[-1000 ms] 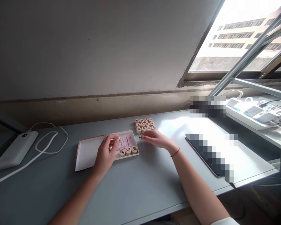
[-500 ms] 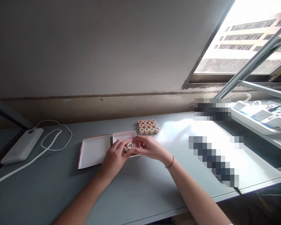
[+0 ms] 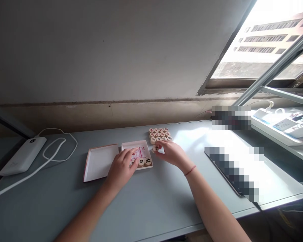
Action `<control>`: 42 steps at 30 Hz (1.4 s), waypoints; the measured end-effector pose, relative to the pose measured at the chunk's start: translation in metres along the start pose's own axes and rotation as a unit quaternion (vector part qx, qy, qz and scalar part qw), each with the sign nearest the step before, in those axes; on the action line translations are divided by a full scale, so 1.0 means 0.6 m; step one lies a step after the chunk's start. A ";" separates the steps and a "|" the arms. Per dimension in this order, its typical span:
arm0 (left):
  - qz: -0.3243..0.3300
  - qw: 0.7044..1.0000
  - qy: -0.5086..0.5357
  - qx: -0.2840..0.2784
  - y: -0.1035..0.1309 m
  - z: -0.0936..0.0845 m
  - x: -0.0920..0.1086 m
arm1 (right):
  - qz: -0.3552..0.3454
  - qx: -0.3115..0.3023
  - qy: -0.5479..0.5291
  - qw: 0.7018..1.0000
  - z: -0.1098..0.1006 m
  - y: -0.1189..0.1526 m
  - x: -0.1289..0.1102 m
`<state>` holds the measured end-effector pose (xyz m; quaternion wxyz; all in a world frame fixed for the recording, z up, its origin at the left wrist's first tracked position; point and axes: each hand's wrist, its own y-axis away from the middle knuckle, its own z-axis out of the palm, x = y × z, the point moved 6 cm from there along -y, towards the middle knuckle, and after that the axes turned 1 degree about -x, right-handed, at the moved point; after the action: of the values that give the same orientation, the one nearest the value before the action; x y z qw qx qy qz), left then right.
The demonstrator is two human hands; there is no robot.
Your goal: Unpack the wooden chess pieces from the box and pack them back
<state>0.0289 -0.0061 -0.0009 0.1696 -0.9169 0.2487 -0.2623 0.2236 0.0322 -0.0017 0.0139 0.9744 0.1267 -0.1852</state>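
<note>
Head view: the right hand (image 3: 164, 151) pinches a round pale wooden disc with a black character (image 3: 156, 148), just in front of rows of similar discs (image 3: 158, 134). Moving it seems to call for a light grip, as those neighbours crowd the fingertips. The left hand (image 3: 122, 164), thumb and fingers parted, covers part of the open white cardboard box (image 3: 131, 145) and partly hides the black-marked discs inside (image 3: 141, 162).

Box lid (image 3: 101, 163) L of box (image 3: 150, 155), pieces (image 3: 159, 134) behind R.
</note>
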 end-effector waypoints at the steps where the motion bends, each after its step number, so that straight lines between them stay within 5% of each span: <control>1: 0.002 1.000 0.000 0.001 0.000 0.001 0.000 | 0.002 -0.008 0.003 1.000 0.005 0.000 -0.001; 21: -0.017 0.998 -0.050 -0.042 0.001 0.007 -0.006 | 0.032 -0.014 0.023 0.999 0.020 -0.006 -0.001; 26: -0.009 0.994 -0.059 -0.091 0.005 0.012 -0.001 | -0.003 0.043 -0.025 0.999 0.000 0.001 -0.016; 32: 0.004 0.991 -0.078 -0.104 0.005 0.011 0.006 | -0.085 -0.043 -0.139 0.986 0.034 0.007 -0.061; 42: -0.014 0.987 -0.053 -0.154 0.004 0.006 0.002 | -0.044 -0.046 -0.117 0.991 0.050 0.000 -0.052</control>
<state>0.0311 -0.0080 -0.0044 0.0357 -0.9481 0.2640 -0.1738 0.1849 0.0228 -0.0181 0.0649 0.9377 0.1753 -0.2928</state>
